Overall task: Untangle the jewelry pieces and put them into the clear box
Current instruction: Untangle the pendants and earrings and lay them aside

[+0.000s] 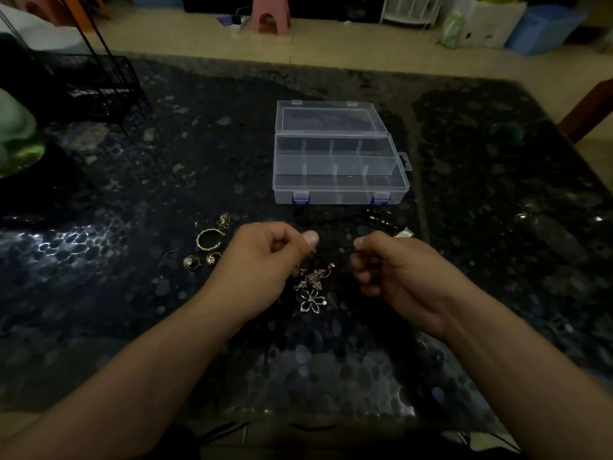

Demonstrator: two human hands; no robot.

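Observation:
The clear box (338,190) stands open on the dark table, lid laid back, its compartments holding nothing I can see. Just in front of it my left hand (265,260) and my right hand (394,263) are raised with curled fingers, each pinching a thin dark cord that is hard to make out. Between and below them hangs a tangle of silver pieces (313,277) ending in a flower pendant (312,302). Left of my left hand lie a gold twisted ring (209,239), two small gold earrings (200,260) and a small gold charm (224,220). Dark beads (381,219) lie near the box's front right corner.
A black wire rack (93,84) stands at the back left of the table (497,227). A green object (16,141) sits at the left edge. A small green item (506,131) lies far right. A pink stool (270,11) and storage bins stand on the floor beyond.

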